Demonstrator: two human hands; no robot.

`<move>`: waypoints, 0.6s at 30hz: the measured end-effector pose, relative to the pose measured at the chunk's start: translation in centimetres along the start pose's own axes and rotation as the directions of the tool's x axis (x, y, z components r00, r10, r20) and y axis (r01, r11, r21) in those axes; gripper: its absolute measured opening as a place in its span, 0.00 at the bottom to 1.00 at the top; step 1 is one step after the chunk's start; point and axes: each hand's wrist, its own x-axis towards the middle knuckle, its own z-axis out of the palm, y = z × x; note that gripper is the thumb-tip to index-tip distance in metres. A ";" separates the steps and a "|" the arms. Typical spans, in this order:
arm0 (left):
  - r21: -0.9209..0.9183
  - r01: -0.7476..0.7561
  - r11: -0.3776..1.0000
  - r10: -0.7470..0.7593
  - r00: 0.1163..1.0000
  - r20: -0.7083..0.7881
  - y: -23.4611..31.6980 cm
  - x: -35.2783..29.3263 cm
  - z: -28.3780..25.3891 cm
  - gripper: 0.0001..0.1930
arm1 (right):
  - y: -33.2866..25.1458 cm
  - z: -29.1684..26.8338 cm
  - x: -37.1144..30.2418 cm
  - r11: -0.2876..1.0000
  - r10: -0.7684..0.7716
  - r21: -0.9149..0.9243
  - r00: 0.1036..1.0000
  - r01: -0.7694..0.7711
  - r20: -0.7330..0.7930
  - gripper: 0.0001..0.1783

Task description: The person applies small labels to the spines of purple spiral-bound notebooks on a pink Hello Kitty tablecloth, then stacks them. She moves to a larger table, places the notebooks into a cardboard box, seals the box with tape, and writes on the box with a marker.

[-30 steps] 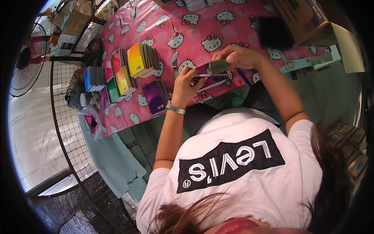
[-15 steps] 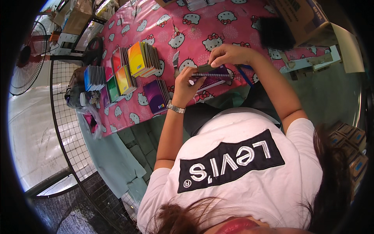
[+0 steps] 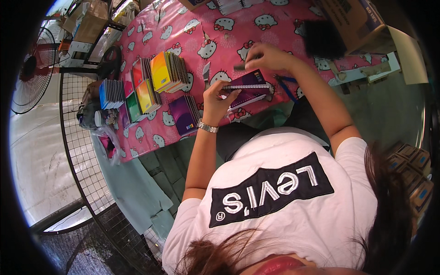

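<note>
Left forearm ran up from the lower edge, elbow bent, a metal-link watch at the wrist. Left hand was over the tabletop's near edge, fingers folded and thumb opposed, closed on the left end of a purple notebook. Notebook tilted, its toothed wire binding facing the body, cover smooth; it was above the near edge, with a second purple notebook under it.

Right forearm angled in from the right. Right hand was apart from the cover, just beyond its far side, wrist bent and fingers curled in, with little gap, pinching a small green-grey piece. Piece dull-surfaced; material unclear.

Blue-handled tool at the near edge, right of the notebooks. Tabletop wore a glossy pink sheet printed with cat faces. Toward its near left corner: rectangular wire-bound stacks, purple, yellow, green and blue. Cardboard box, flap open, at the far right corner.
</note>
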 end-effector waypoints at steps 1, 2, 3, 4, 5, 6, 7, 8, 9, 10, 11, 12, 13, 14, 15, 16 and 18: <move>-0.022 0.018 1.000 -0.019 0.999 -0.028 -0.1 0.0 0.1 0.13 | 1.6 -0.2 0.2 0.998 -0.035 -0.048 0.984 0.027 -0.174 0.23; -0.046 0.034 0.998 -0.037 0.998 -0.052 -0.3 0.0 0.3 0.13 | 4.0 -0.1 0.0 0.991 -0.072 -0.132 0.960 0.037 -0.270 0.26; -0.069 0.049 0.996 -0.053 0.996 -0.069 -0.3 0.1 0.6 0.13 | 6.9 0.1 -0.6 0.976 -0.111 -0.215 0.924 0.032 -0.365 0.28; -0.156 0.043 0.987 -0.065 0.989 -0.135 -0.2 0.1 0.9 0.13 | 8.7 0.0 -1.3 0.956 -0.158 -0.294 0.879 0.020 -0.451 0.31; -0.241 0.037 0.970 -0.091 0.972 -0.215 -0.3 -0.3 1.1 0.13 | 8.5 0.3 -2.1 0.950 -0.143 -0.311 0.852 -0.025 -0.504 0.33; -0.324 0.022 0.946 -0.121 0.949 -0.289 -0.3 -0.7 1.2 0.13 | 8.3 1.2 -3.8 0.943 -0.130 -0.325 0.821 -0.072 -0.556 0.36; -0.326 -0.048 0.944 -0.065 0.943 -0.327 -0.4 -1.0 1.3 0.14 | 7.4 2.2 -5.7 0.934 -0.117 -0.336 0.784 -0.122 -0.610 0.39; -0.274 -0.058 0.960 -0.043 0.935 -0.352 -0.6 -1.3 1.3 0.13 | 6.2 3.4 -7.7 0.873 -0.084 -0.433 0.803 -0.226 -0.590 0.39; -0.220 -0.067 0.973 -0.021 0.928 -0.372 -0.7 -1.7 1.4 0.12 | 5.0 4.7 -9.7 0.790 -0.046 -0.522 0.817 -0.322 -0.575 0.39; -0.167 -0.076 0.983 0.005 0.923 -0.385 -0.8 -1.8 1.5 0.12 | 4.5 6.4 -11.8 0.733 -0.061 -0.600 0.847 -0.322 -0.529 0.38; -0.162 -0.058 0.985 -0.007 0.928 -0.373 -0.7 -1.7 1.5 0.11 | 4.6 7.8 -13.2 0.668 -0.067 -0.671 0.873 -0.320 -0.483 0.37; -0.156 -0.040 0.987 -0.019 0.932 -0.361 -0.5 -1.7 1.3 0.11 | 4.9 8.1 -13.8 0.697 -0.072 -0.649 0.871 -0.305 -0.486 0.35; -0.148 -0.023 0.989 -0.031 0.934 -0.356 -0.4 -1.8 1.1 0.10 | 4.9 8.3 -14.1 0.725 -0.082 -0.628 0.870 -0.282 -0.486 0.34; -0.185 -0.032 0.982 -0.036 0.935 -0.352 -0.7 -1.7 1.3 0.10 | 4.8 8.5 -14.4 0.752 -0.093 -0.606 0.869 -0.258 -0.486 0.33; -0.222 -0.041 0.974 -0.040 0.936 -0.350 -1.2 -1.5 1.5 0.10 | 4.7 8.5 -14.5 0.832 -0.096 -0.504 0.834 -0.232 -0.543 0.33; -0.252 -0.054 0.966 -0.038 0.937 -0.346 -1.5 -1.3 1.6 0.10 | 3.8 8.3 -14.2 0.899 -0.093 -0.393 0.793 -0.193 -0.602 0.32; -0.188 -0.127 0.974 0.044 0.919 -0.393 -1.5 -1.2 1.9 0.09 | 1.1 7.6 -13.2 0.956 -0.161 -0.289 0.742 -0.045 -0.650 0.31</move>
